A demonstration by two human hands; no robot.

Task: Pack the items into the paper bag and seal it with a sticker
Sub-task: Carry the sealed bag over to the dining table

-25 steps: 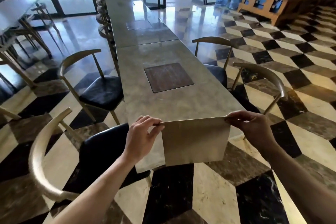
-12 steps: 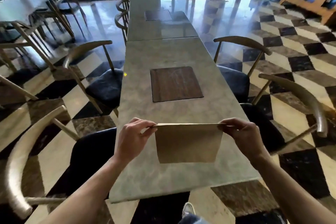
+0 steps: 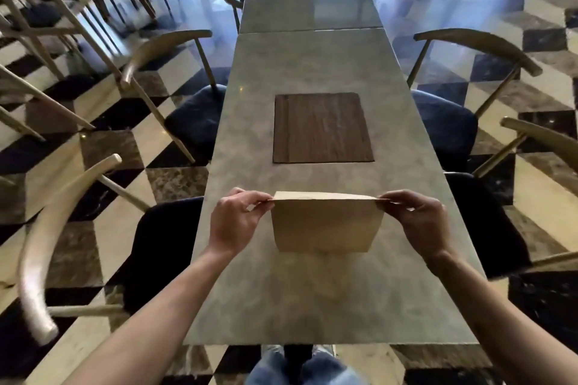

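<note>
Presently, left hand (image 3: 233,222) and right hand (image 3: 420,222) each pinch the paper bag (image 3: 325,225) — 2 top corners clamped — upright above the bench (image 3: 312,300).

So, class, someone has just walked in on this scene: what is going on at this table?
A person holds a flat brown paper bag upright above the grey marble table, the left hand pinching one top corner and the right hand the other. The bag looks closed and flat. No items to pack and no sticker are in view. A wooden square panel lies beyond the bag.
</note>
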